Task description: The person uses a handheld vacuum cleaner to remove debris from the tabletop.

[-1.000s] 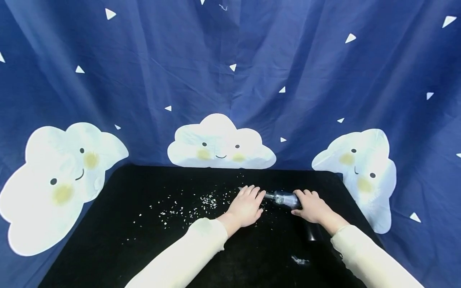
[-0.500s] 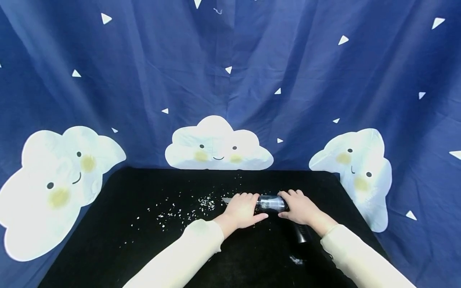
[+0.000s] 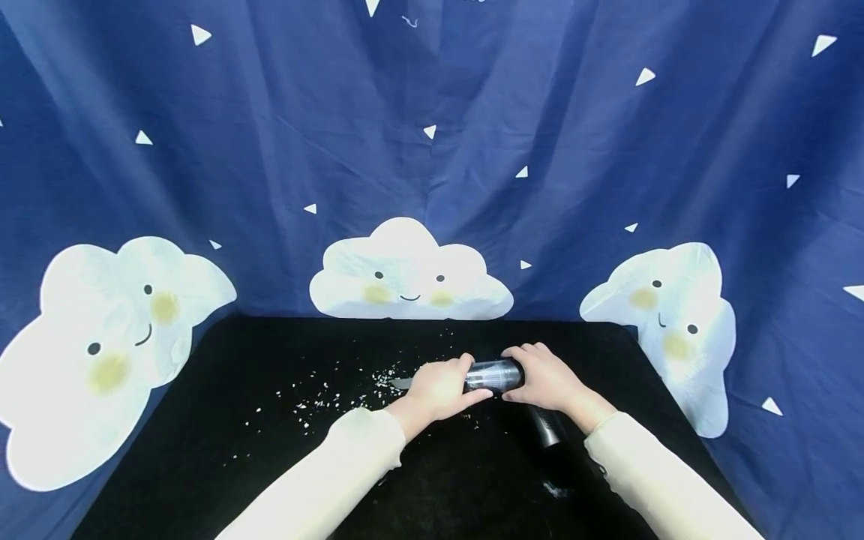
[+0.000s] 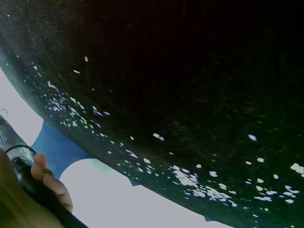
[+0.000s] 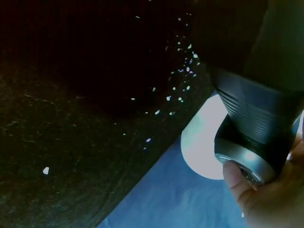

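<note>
A handheld vacuum cleaner (image 3: 496,375) with a clear dust cup lies sideways between my hands over the black table. Its flat nozzle (image 3: 401,383) pokes out to the left, at the edge of scattered white paper bits (image 3: 388,375). My left hand (image 3: 439,388) grips the front part where nozzle and cup join; in the left wrist view its fingers (image 4: 50,185) curl round the black neck. My right hand (image 3: 548,380) holds the rear end, thumb and fingers spread around it. The vacuum's black handle (image 3: 545,427) slants toward me below the right hand.
More white bits (image 3: 310,403) are strewn across the left and middle of the black table (image 3: 445,480). A whitish smudge or scrap (image 3: 556,490) lies near the right front. Behind the table hangs a blue curtain (image 3: 270,135) with smiling clouds.
Both hands and the vacuum have moved left, the nozzle tip now nearer the denser bits. My left hand has gone from lying over the nozzle to wrapping around the vacuum's front.
</note>
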A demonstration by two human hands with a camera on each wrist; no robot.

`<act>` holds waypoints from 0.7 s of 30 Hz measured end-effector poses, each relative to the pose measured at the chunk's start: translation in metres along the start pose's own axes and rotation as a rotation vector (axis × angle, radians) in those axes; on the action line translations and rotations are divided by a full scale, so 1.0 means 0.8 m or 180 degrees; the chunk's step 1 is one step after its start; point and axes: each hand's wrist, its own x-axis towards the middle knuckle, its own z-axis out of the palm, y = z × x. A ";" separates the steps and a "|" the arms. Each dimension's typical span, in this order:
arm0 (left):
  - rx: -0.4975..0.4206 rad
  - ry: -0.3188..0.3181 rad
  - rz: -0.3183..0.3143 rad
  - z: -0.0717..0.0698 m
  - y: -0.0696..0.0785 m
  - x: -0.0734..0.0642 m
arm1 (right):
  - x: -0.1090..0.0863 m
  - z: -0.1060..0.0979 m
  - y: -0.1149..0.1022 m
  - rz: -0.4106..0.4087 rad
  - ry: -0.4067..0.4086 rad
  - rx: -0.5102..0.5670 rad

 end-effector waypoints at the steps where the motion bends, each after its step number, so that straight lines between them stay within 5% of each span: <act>1: -0.0031 0.0001 -0.0017 0.000 -0.002 0.000 | 0.001 0.000 0.000 0.0008 0.0040 0.0053; 8: -0.0082 0.0008 -0.0165 -0.005 -0.029 -0.008 | 0.003 -0.004 0.006 0.0362 0.0147 0.0783; 14: -0.0197 0.0150 -0.0225 -0.010 -0.044 -0.015 | 0.005 0.001 0.011 0.0921 -0.0267 0.1794; 21: -0.0426 0.0275 -0.0374 -0.009 -0.044 -0.019 | 0.007 0.014 0.005 0.1284 -0.0608 0.3138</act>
